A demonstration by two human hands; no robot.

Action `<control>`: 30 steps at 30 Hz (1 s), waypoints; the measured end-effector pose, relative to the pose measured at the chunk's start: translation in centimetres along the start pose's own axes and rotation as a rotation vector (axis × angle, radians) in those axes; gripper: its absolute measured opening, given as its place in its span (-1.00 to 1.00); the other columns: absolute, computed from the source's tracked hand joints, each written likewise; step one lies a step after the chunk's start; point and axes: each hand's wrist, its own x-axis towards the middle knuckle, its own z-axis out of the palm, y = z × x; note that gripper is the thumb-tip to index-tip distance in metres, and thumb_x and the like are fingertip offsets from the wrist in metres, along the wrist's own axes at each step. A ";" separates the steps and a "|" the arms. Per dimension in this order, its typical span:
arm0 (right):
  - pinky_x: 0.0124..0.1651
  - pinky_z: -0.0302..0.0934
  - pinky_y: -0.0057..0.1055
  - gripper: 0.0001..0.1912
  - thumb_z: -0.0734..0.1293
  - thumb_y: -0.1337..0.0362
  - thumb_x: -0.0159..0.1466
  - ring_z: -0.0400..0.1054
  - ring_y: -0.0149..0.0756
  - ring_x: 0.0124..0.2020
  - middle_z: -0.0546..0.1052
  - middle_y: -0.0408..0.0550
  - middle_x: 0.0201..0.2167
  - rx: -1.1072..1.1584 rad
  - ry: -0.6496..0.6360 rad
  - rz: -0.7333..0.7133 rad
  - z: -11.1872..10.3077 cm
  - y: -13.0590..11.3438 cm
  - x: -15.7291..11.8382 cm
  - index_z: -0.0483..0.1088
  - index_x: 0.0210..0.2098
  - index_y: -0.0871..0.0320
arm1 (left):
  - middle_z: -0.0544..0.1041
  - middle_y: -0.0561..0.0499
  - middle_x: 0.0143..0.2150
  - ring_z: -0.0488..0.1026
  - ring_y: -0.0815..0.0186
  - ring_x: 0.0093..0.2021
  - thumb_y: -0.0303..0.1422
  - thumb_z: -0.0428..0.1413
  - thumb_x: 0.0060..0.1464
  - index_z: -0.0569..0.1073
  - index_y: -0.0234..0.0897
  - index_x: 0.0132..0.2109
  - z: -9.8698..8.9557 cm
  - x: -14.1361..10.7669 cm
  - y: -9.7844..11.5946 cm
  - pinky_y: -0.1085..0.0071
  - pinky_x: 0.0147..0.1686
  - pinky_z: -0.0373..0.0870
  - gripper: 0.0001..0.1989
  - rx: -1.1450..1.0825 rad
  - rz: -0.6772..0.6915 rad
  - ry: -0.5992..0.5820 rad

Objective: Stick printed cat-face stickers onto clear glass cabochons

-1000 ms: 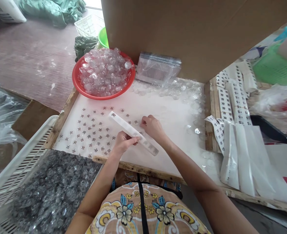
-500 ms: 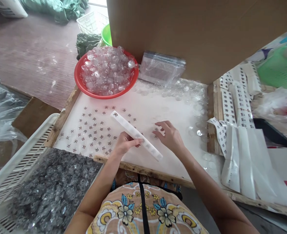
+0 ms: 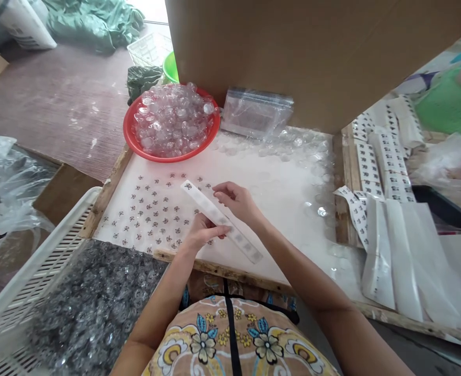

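My left hand (image 3: 207, 232) pinches a long white sticker strip (image 3: 205, 202) between thumb and fingers. The strip slants over the white board, one small dark printed figure at its upper left end and faint prints showing through its lower part. My right hand (image 3: 234, 200) is just beyond the strip, thumb and index finger pinched together; what lies between the fingertips, if anything, is too small to make out. To the left, many clear pieces with small dark printed figures (image 3: 154, 209) lie spread on the white board (image 3: 269, 180).
A red basin (image 3: 130, 138) heaped with clear domed pieces stands at the back left, beside a clear zip bag (image 3: 254, 112). Printed sticker strips (image 3: 389, 156) lie on the right. A white crate (image 3: 77, 219) holds dark clear pieces at lower left. A cardboard sheet (image 3: 293, 52) rises behind.
My right hand has moved left, from over the board to close beside the strip, and its fingers have drawn together. My left hand keeps hold of the strip. The view has shifted slightly.
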 end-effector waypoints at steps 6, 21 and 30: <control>-0.30 0.31 -0.41 -0.80 0.38 0.18 0.15 0.40 -0.37 -0.39 0.56 -0.11 -0.35 0.021 0.019 -0.019 0.9 -2.9 1.6 0.45 -0.26 0.13 | 0.47 -0.01 -0.60 0.39 0.38 -0.58 -0.21 0.37 -0.20 0.50 -0.39 -0.49 0.1 0.6 -0.7 0.49 -0.58 0.28 -0.68 0.164 -0.040 -0.082; -0.44 0.10 -0.44 -0.80 0.35 0.13 0.13 0.22 -0.41 -0.52 0.38 -0.19 -0.57 -0.167 0.205 0.153 -5.9 1.7 1.2 0.33 -0.45 0.12 | 0.57 -0.09 -0.49 0.44 0.35 -0.55 -0.23 0.40 -0.31 0.56 -0.42 -0.43 0.4 0.5 -0.1 0.45 -0.54 0.40 -0.66 0.059 -0.114 -0.041; -0.44 0.07 -0.45 -0.90 0.32 0.22 0.09 0.23 -0.39 -0.51 0.41 -0.19 -0.56 -0.465 0.143 0.354 -7.4 5.0 0.6 0.36 -0.49 0.10 | 0.55 -0.07 -0.52 0.43 0.36 -0.55 -0.24 0.41 -0.32 0.57 -0.42 -0.45 0.4 0.2 0.1 0.46 -0.55 0.41 -0.67 0.035 -0.099 -0.029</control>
